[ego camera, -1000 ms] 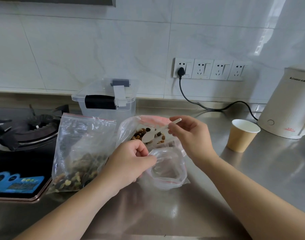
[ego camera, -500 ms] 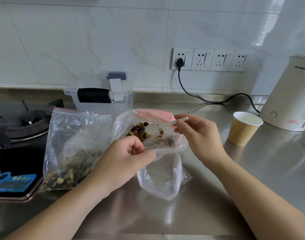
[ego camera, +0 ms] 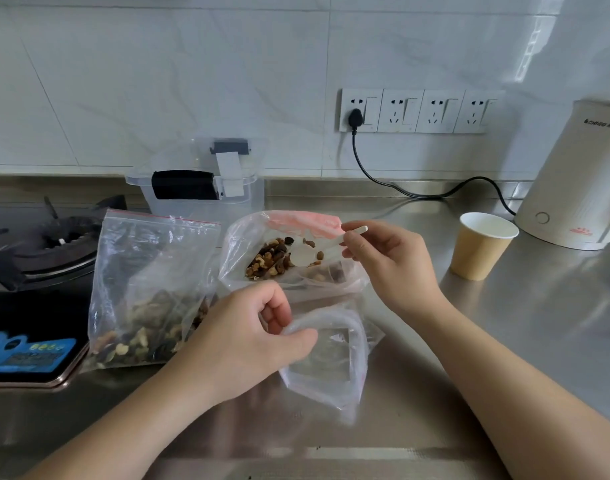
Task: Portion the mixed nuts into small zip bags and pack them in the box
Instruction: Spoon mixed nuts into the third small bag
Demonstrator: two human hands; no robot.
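Left hand [ego camera: 251, 341] pinched the small clear zip bag [ego camera: 326, 362] at its rim | right hand [ego camera: 390, 261] gripped the white plastic spoon [ego camera: 317, 249] | limp mouth risked spilling nuts onto the bench [ego camera: 504, 341].

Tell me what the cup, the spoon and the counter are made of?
Cup: probably paper, matte brown outside, white inside.
Spoon: looks like plastic, white and slightly see-through.
Counter: likely stainless steel, grey with a brushed sheen and blurry reflections.
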